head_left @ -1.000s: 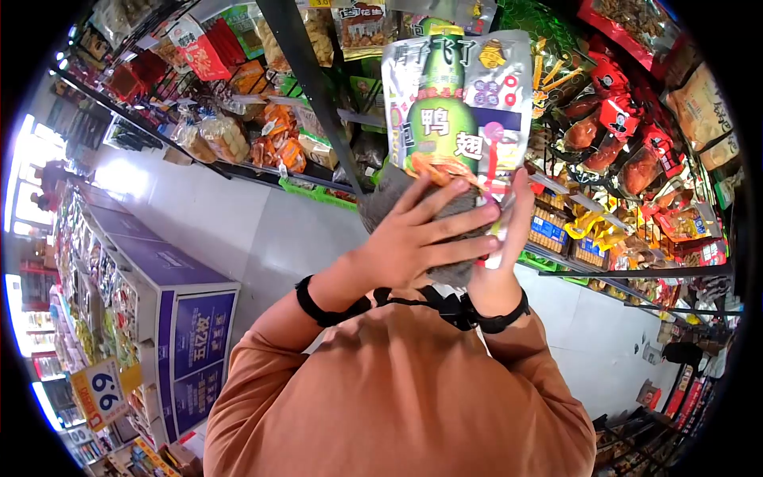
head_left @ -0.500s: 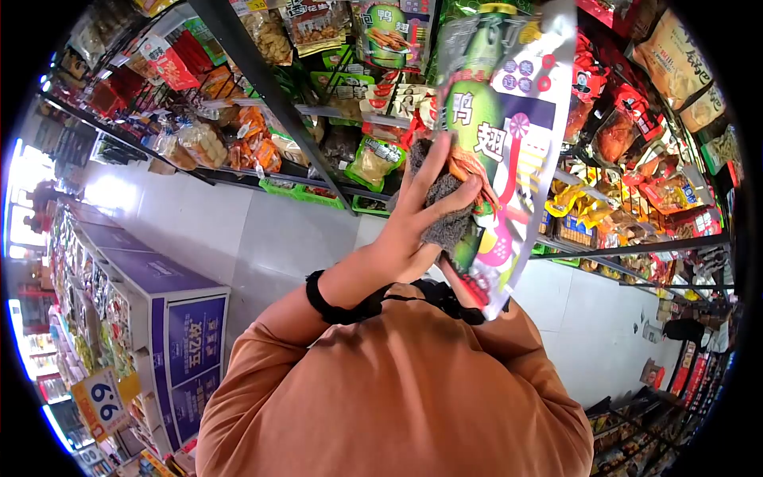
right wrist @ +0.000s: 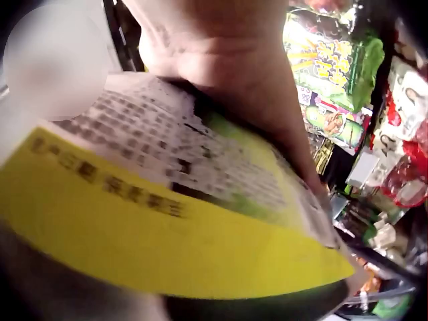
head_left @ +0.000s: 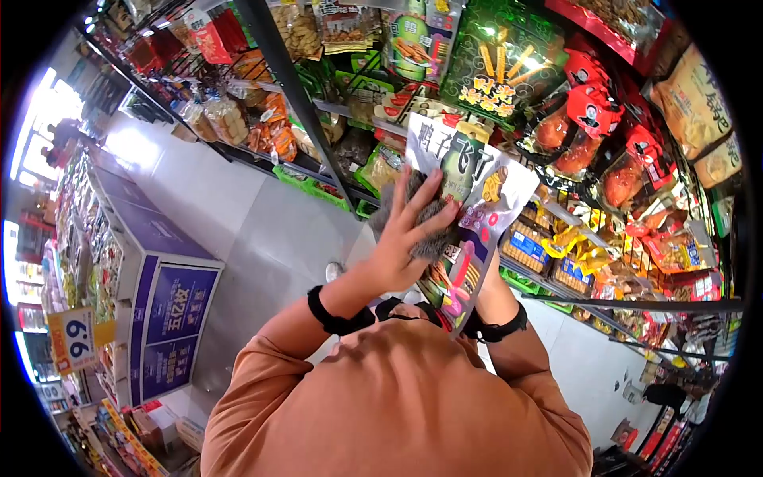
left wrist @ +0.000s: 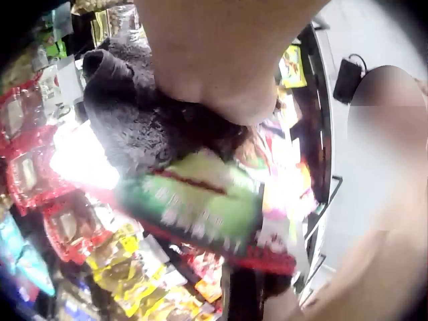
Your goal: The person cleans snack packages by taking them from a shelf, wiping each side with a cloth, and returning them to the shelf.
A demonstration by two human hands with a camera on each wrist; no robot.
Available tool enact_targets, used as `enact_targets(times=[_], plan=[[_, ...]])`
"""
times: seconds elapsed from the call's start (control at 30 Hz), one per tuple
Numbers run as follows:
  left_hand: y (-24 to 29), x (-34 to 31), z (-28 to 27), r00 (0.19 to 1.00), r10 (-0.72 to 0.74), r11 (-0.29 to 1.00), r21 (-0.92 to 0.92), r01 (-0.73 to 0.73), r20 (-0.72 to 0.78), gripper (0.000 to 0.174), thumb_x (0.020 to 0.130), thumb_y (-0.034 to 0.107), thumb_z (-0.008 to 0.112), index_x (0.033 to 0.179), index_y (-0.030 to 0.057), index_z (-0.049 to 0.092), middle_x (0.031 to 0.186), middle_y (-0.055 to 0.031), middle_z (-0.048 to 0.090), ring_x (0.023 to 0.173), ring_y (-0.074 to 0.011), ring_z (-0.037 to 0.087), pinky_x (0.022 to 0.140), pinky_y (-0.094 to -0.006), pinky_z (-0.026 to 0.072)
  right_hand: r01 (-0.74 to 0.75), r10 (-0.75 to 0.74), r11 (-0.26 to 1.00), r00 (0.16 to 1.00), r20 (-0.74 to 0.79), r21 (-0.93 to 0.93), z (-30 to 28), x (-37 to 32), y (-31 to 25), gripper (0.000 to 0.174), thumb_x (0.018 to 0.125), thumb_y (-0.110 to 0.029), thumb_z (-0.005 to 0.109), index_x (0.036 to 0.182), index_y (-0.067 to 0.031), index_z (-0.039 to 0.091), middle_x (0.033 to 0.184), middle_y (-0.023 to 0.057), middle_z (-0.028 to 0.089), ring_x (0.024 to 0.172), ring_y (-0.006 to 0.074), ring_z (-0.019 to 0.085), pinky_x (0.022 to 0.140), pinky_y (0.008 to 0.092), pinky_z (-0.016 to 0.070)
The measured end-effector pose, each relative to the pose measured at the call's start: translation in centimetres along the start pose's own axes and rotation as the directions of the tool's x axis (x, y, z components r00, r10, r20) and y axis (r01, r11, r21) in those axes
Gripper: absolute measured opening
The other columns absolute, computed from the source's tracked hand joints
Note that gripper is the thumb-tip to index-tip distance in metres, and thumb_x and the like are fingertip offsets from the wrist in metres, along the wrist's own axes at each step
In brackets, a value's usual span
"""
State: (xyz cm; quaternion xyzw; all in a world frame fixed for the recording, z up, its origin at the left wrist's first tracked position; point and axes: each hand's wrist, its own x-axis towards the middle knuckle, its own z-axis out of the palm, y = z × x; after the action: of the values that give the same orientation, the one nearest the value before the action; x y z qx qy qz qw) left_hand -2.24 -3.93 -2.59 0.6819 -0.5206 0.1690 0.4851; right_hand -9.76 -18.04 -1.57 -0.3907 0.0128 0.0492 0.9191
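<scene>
In the head view my left hand [head_left: 409,238] presses a bunched grey cloth [head_left: 388,208] against the left side of a silver snack bag [head_left: 501,187], its fingers spread over the cloth. The bag shows a green bottle and is tilted, its top bending over. My right hand [head_left: 494,290] holds the bag from behind, its fingers mostly hidden. The left wrist view shows the cloth [left wrist: 124,100] folded under my hand, on the bag's green print [left wrist: 200,200]. On the bag's back, in the right wrist view, are printed text and a yellow strip [right wrist: 167,247].
Shelves ahead hold hanging snack packs, among them a similar bottle-print bag [head_left: 413,48], a large green pack [head_left: 501,63] and red-topped packs [head_left: 588,111]. A black shelf post [head_left: 294,87] stands front left. A purple-sided display [head_left: 171,318] stands at left on the pale floor.
The bag swung up and right, turning on edge, then came down lower with its top tilting. My left hand and the cloth shifted from the bag's lower part to its left side nearer the top.
</scene>
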Motion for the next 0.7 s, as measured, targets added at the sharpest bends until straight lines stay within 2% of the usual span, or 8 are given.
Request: enact_targets(times=[0.1, 0.2, 0.27, 0.33, 0.57, 0.6, 0.67, 0.7], plan=[[-0.6, -0.2, 0.2, 0.982, -0.174, 0.930, -0.340, 0.140, -0.071, 0.056, 0.090, 0.018, 0.051, 0.143, 0.0066, 0.036, 0.155, -0.0213, 0.011, 0.144, -0.0382, 0.002, 0.113, -0.0490, 0.0012, -0.183, 0.176, 0.949, 0.983, -0.050, -0.257, -0.9, 1.4, 0.4, 0.079, 0.086, -0.046, 0.058, 0.147, -0.0083, 0.023, 0.141, 0.0126, 0.039, 0.130, 0.0235, 0.038, 0.108, 0.0390, 0.0304], [-0.9, 1.9, -1.9, 0.937, -0.334, 0.827, -0.509, 0.238, -0.105, 0.075, 0.097, 0.054, 0.030, 0.149, 0.0027, 0.012, 0.157, -0.0145, 0.005, 0.145, -0.0261, 0.003, 0.115, -0.0389, 0.0025, 0.314, -0.181, 0.738, 0.945, 0.274, -0.597, 1.1, 2.2, 1.5, 0.082, 0.080, -0.033, 0.063, 0.145, -0.0037, 0.023, 0.145, 0.0194, 0.027, 0.138, 0.0318, 0.025, 0.110, 0.0401, 0.0228], [-3.1, 2.1, -2.7, 0.951, -0.277, 0.811, -0.565, 0.154, -0.138, 0.072, 0.097, 0.049, 0.035, 0.148, 0.0015, 0.016, 0.157, -0.0118, 0.005, 0.145, -0.0254, 0.004, 0.115, -0.0381, 0.0017, 0.471, -0.230, 0.562, 0.879, 0.418, -0.680, 1.3, 3.5, 1.6, 0.086, 0.076, -0.031, 0.070, 0.144, -0.0029, 0.025, 0.146, 0.0250, 0.022, 0.139, 0.0404, 0.019, 0.111, 0.0454, 0.0200], [-1.6, 4.6, -4.9, 0.854, -0.500, 0.665, -0.696, 0.271, -0.146, 0.081, 0.095, 0.058, 0.032, 0.149, 0.0015, 0.011, 0.157, -0.0110, 0.009, 0.144, -0.0228, 0.010, 0.115, -0.0377, 0.0063, 0.509, -0.165, 0.384, 0.859, 0.485, -0.770, 2.4, 4.3, 1.0, 0.088, 0.073, -0.028, 0.074, 0.143, -0.0028, 0.027, 0.147, 0.0255, 0.019, 0.138, 0.0410, 0.020, 0.111, 0.0456, 0.0206], [-6.9, 3.5, -7.3, 0.945, -0.309, 0.774, -0.606, 0.183, -0.110, 0.048, 0.095, 0.015, 0.044, 0.141, 0.0027, 0.036, 0.145, -0.0146, 0.034, 0.137, -0.0268, 0.027, 0.112, -0.0369, 0.0177, 0.617, -0.330, 0.355, 0.786, 0.523, -0.703, 4.3, 7.9, 4.3, 0.106, 0.069, -0.032, 0.079, 0.149, -0.0066, 0.013, 0.150, 0.0297, 0.008, 0.139, 0.0461, 0.012, 0.111, 0.0499, 0.0188], [-7.7, 2.9, -7.6, 0.918, -0.383, 0.700, -0.681, 0.217, -0.101, 0.048, 0.095, 0.017, 0.046, 0.140, 0.0028, 0.038, 0.143, -0.0145, 0.036, 0.136, -0.0262, 0.029, 0.112, -0.0359, 0.0199, 0.662, -0.362, 0.292, 0.745, 0.561, -0.691, 5.6, 8.5, 4.0, 0.107, 0.068, -0.036, 0.080, 0.149, -0.0075, 0.015, 0.150, 0.0299, 0.008, 0.139, 0.0463, 0.013, 0.111, 0.0499, 0.0198], [-12.0, -0.5, -6.8, 0.689, -0.693, 0.153, -0.891, 0.428, 0.212, 0.051, 0.093, 0.024, 0.054, 0.138, 0.0037, 0.040, 0.136, -0.0127, 0.043, 0.129, -0.0244, 0.038, 0.108, -0.0346, 0.0285, 0.702, -0.428, 0.234, 0.696, 0.577, -0.673, 8.3, 9.9, 3.7, 0.104, 0.065, -0.043, 0.081, 0.147, -0.0081, 0.026, 0.151, 0.0288, 0.010, 0.138, 0.0471, 0.018, 0.110, 0.0504, 0.0225], [-9.8, 0.9, -9.1, 0.302, -0.812, -0.442, -0.864, 0.241, 0.499, 0.051, 0.091, 0.027, 0.058, 0.135, 0.0047, 0.043, 0.130, -0.0105, 0.050, 0.121, -0.0209, 0.048, 0.103, -0.0332, 0.0370, 0.610, -0.370, 0.173, 0.768, 0.523, -0.773, 9.9, 10.4, 3.2, 0.100, 0.062, -0.045, 0.083, 0.143, -0.0076, 0.036, 0.151, 0.0275, 0.012, 0.137, 0.0465, 0.021, 0.110, 0.0501, 0.0237]])
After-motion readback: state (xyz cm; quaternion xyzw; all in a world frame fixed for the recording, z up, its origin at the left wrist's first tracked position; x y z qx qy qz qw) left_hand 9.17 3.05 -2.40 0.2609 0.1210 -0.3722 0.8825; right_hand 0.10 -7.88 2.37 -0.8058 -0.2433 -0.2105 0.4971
